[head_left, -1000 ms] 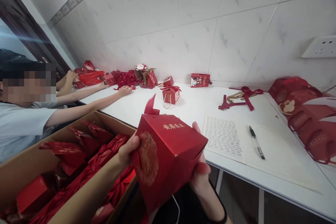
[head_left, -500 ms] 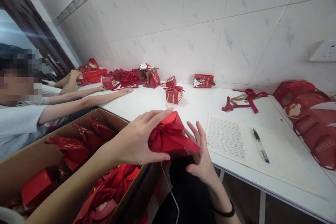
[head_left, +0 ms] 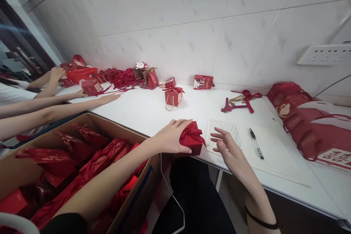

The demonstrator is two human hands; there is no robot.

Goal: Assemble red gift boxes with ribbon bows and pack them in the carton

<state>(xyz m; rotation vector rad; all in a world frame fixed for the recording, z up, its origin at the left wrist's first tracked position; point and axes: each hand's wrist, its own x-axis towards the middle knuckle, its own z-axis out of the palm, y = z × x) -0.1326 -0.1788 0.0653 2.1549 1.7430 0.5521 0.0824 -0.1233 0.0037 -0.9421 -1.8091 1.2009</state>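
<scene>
A red gift box (head_left: 195, 148) with a dark red ribbon bow on top is at the table's front edge. My left hand (head_left: 171, 137) grips it from the left, fingers over the far side and thumb on the near side. To the right of the box, my right hand (head_left: 226, 145) hovers with fingers apart, touching nothing, over the lined notebook (head_left: 270, 164). Below my left forearm, a cardboard carton (head_left: 128, 131) holds several red gift boxes and ribbons.
A small red box with a rope handle (head_left: 173, 98) stands mid-table. Behind it lean a printed red box (head_left: 203, 82) and piled ribbons (head_left: 124, 78). A pen (head_left: 256, 143) lies on the notebook. Flat red packaging (head_left: 298, 120) lies right. Other people's arms (head_left: 52, 111) reach in from the left.
The red gift box moved from above my lap onto the table's front edge in my left hand. My right hand came away from it to the right. The view turned right.
</scene>
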